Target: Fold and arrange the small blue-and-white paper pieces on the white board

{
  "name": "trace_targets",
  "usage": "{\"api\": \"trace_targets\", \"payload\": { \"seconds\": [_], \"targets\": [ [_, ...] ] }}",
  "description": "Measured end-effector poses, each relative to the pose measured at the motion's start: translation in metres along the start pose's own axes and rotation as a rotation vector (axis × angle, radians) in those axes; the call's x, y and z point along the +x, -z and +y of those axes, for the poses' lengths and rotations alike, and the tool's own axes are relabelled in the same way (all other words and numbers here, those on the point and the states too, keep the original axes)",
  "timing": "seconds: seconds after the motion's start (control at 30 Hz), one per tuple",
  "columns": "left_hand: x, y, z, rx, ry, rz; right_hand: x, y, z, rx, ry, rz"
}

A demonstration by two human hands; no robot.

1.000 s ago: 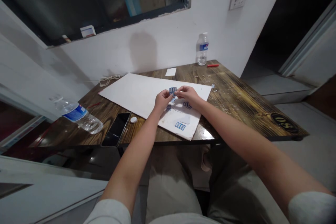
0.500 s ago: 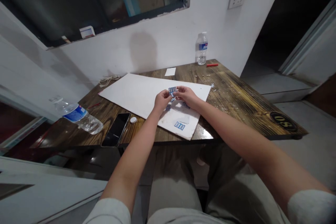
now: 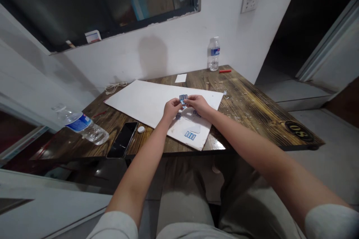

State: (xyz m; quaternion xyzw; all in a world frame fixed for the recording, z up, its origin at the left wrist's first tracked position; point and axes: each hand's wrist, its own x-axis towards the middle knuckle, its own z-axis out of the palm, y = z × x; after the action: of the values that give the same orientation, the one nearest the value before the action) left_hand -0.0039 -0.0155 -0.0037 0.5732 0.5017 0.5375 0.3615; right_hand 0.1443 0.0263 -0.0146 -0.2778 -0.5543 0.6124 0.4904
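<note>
Both my hands meet above a large white board [image 3: 140, 99]. Between my fingertips is a small paper piece [image 3: 183, 98] printed with dark-blue bars. My left hand [image 3: 171, 109] pinches its left side, and my right hand [image 3: 198, 104] grips it from the right. Beneath my hands, blue-barred shapes partly show on the board, some hidden by my fingers. A clearer group of blue-outlined bars [image 3: 190, 135] lies near the board's front corner.
On the wooden table [image 3: 260, 119] a water bottle [image 3: 84, 125] lies at left, near a phone [image 3: 122, 140] and a white cap [image 3: 141, 129]. Another bottle [image 3: 214, 54] stands by the wall, beside a red pen [image 3: 225, 71]. A white paper slip [image 3: 181, 78] and a coiled cord [image 3: 116, 86] lie behind the board.
The view has shifted slightly. Both hands stay nearly in place, keeping hold of the paper piece; my right fingers look a little more drawn in.
</note>
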Motion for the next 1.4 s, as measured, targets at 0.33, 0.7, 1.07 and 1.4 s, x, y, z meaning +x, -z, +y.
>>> {"api": "trace_targets", "payload": {
  "seconds": [0.33, 0.7, 1.07, 1.4],
  "targets": [
    [-0.0036, 0.0014, 0.0036, -0.013, 0.08, -0.02, -0.002, 0.0018, -0.0027, -0.104, 0.035, 0.106],
    [-0.0022, -0.002, 0.0006, -0.059, 0.089, 0.083, -0.0037, -0.0015, -0.0001, -0.144, 0.048, 0.047],
    [-0.0001, -0.0013, 0.0, -0.19, 0.158, 0.091, -0.0036, -0.0013, -0.0008, -0.136, 0.058, 0.032],
    [0.0005, -0.0022, -0.003, -0.246, 0.162, 0.084, -0.005, -0.0013, -0.0031, -0.113, 0.059, 0.056]
  ]
}}
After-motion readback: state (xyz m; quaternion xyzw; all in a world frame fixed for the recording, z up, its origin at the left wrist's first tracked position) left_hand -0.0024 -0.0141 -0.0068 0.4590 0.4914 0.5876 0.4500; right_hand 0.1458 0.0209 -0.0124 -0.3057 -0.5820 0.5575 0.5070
